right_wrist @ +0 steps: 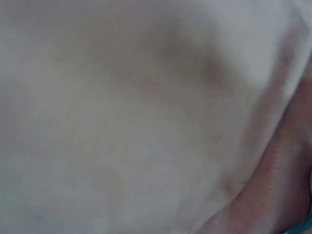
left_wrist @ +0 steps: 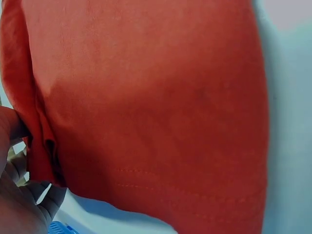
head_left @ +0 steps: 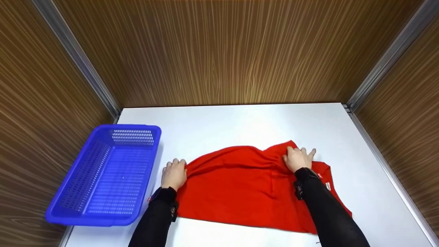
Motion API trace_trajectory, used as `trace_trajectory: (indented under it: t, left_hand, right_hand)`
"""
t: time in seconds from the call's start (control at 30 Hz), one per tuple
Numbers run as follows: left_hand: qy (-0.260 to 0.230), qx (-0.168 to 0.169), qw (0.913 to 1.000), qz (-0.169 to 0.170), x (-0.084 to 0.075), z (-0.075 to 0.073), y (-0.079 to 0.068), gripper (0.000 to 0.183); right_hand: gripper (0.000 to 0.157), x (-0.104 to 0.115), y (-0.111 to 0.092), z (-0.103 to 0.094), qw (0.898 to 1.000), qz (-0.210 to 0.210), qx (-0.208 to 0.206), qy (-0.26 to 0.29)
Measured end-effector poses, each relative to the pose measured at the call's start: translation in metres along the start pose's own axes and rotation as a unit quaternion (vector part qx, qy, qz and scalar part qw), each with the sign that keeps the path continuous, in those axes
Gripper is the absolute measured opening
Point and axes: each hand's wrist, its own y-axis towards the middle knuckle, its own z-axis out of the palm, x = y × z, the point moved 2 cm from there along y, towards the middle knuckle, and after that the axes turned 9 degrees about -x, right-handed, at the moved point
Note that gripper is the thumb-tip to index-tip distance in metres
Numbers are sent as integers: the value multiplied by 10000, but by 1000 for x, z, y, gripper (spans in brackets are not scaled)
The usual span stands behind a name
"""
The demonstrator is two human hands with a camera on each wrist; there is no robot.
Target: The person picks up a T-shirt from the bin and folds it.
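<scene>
A red T-shirt [head_left: 233, 192] lies spread sideways on the white table, its far edge folded over and creased. My left hand [head_left: 174, 174] grips the far left corner, by the hem. In the left wrist view, the thumb and fingers [left_wrist: 51, 200] hold the bunched edge of the shirt [left_wrist: 161, 117], and a double row of stitching runs along the hem. My right hand [head_left: 297, 159] pinches the cloth near the far right side, where creases gather at the fingers. The right wrist view is a blurred pale surface with a reddish strip [right_wrist: 273, 180]; the fingers are hidden there.
A blue perforated plastic basket [head_left: 156, 161] stands at the left, close to my left forearm. Wood-grain panels [head_left: 219, 55] rise behind and on both sides of the white table [head_left: 205, 127]. A small white label [head_left: 328, 186] shows near the shirt's right end.
</scene>
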Motion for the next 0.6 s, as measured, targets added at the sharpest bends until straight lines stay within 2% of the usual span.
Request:
trace_trajectory:
  t: [0.1,0.17,0.33,0.4,0.47,0.6]
  left_hand:
    - [-28,-39,10000,15,1,0,1,14]
    - [-72,-57,10000,-9,1,0,0,12]
    - [-143,-74,9999,14,2,-1,0,9]
    - [-116,-107,9998,72,2,-1,0,9]
    - [-86,-166,9997,127,2,-1,0,9]
    - [-61,-222,9996,174,1,-2,-1,9]
  right_hand:
    - [16,0,1,-4,9999,111,18,59]
    - [18,0,2,-7,9997,177,89,105]
    - [35,-2,3,-14,9939,449,973,240]
    - [34,-5,3,-15,9912,459,1215,259]
    - [30,-7,2,-16,9911,411,1243,238]
    - [24,-10,1,-16,9953,361,877,207]
